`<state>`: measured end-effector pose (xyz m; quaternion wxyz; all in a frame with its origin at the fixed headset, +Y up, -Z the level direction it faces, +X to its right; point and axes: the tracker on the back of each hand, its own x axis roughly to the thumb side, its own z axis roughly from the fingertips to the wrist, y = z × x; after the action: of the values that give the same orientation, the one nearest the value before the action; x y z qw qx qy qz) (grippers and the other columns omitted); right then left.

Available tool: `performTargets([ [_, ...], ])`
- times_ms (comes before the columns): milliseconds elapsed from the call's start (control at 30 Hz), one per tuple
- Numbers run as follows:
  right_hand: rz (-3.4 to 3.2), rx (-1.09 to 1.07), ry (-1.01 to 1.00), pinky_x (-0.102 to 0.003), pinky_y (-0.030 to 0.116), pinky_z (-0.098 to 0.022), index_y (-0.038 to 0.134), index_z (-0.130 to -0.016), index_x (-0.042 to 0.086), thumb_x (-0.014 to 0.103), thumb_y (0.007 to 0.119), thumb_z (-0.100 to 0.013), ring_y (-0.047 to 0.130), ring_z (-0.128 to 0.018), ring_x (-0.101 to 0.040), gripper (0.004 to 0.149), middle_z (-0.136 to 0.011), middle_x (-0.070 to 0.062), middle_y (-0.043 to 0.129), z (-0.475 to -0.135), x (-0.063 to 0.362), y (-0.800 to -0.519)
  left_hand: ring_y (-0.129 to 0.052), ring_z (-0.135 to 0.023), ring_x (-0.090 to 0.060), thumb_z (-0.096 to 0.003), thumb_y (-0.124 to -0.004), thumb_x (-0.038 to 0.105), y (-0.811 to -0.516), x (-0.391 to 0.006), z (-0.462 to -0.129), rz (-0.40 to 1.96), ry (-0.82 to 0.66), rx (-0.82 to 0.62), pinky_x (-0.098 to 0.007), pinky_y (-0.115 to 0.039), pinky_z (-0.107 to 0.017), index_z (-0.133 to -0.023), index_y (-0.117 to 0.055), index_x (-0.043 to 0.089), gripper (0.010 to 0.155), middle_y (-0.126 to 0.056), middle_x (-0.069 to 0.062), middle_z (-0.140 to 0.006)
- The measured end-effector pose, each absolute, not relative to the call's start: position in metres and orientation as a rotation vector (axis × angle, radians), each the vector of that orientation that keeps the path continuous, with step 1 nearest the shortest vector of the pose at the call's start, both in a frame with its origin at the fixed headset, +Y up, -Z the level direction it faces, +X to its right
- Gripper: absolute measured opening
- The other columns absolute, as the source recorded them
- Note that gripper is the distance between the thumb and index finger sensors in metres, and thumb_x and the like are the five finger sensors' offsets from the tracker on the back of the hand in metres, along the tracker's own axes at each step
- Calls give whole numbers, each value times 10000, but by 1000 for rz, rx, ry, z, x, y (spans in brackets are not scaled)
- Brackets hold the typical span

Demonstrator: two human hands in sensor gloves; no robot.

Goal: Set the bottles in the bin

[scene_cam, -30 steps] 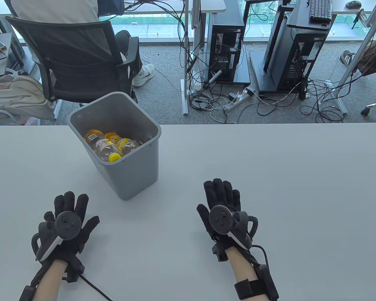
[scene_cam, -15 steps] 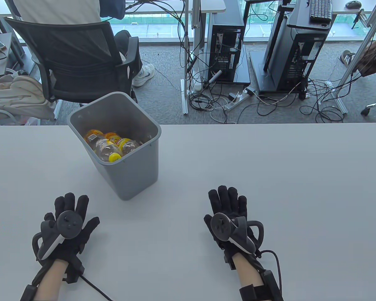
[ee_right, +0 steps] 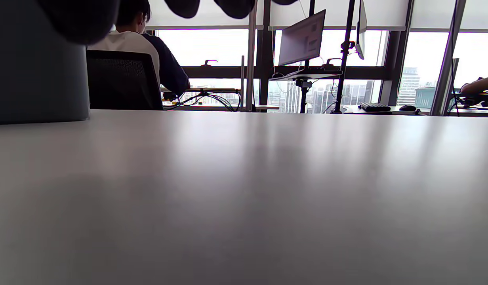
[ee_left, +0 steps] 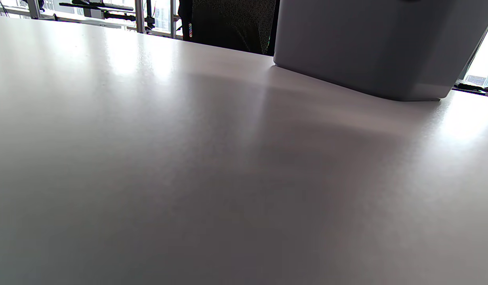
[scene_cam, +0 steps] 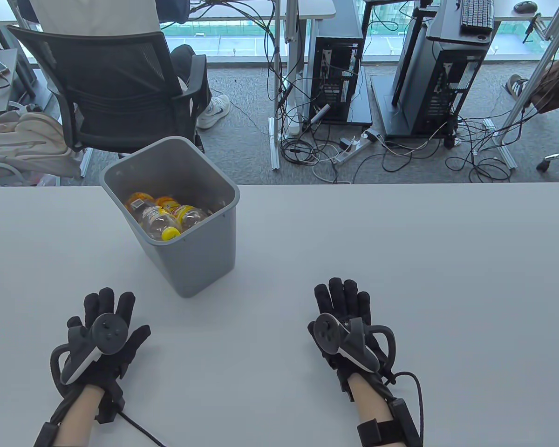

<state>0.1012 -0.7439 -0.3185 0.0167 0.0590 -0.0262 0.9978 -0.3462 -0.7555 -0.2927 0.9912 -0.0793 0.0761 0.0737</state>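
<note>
A grey bin [scene_cam: 200, 260] stands on the white table [scene_cam: 400, 242] left of centre. Several clear bottles [scene_cam: 165, 216] with yellow caps and labels lie inside it. My left hand [scene_cam: 107, 312] lies flat and empty on the table, fingers spread, in front of the bin and to its left. My right hand [scene_cam: 342, 300] lies flat and empty right of the bin, fingers extended. The bin's wall also shows in the left wrist view [ee_left: 370, 43] and the right wrist view [ee_right: 34, 79]. My right fingertips [ee_right: 228, 6] hang in at the top edge of the right wrist view.
A black office chair [scene_cam: 116, 88] with a seated person stands behind the table's far edge, close to the bin. Computer towers [scene_cam: 337, 65] and cables lie on the floor beyond. No bottle shows on the table outside the bin.
My right hand has drawn back toward me and a little to the right. My left hand has slid slightly toward me. The bin and bottles have not moved.
</note>
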Motion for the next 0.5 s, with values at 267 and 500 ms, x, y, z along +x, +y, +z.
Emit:
performTargets([
  [267, 3092, 171, -35, -527, 214, -798, 288, -1131, 307, 591, 630, -486, 178, -1090, -349, 784, -1221, -60, 220, -319, 103, -743, 16, -1197, -314, -490, -508, 723, -756, -347, -292, 150, 160, -155, -678, -152, -831, -1160, -157, 403, 821, -13, 11, -1269],
  [500, 3083, 169, -9, -529, 217, -797, 276, -1129, 303, 588, 634, -485, 181, -1088, -349, 790, -1219, -59, 215, -319, 104, -747, 33, -1193, -312, -492, -499, 726, -756, -348, -292, 158, 167, -155, -675, -146, -832, -1151, -112, 404, 829, 31, 12, -1259],
])
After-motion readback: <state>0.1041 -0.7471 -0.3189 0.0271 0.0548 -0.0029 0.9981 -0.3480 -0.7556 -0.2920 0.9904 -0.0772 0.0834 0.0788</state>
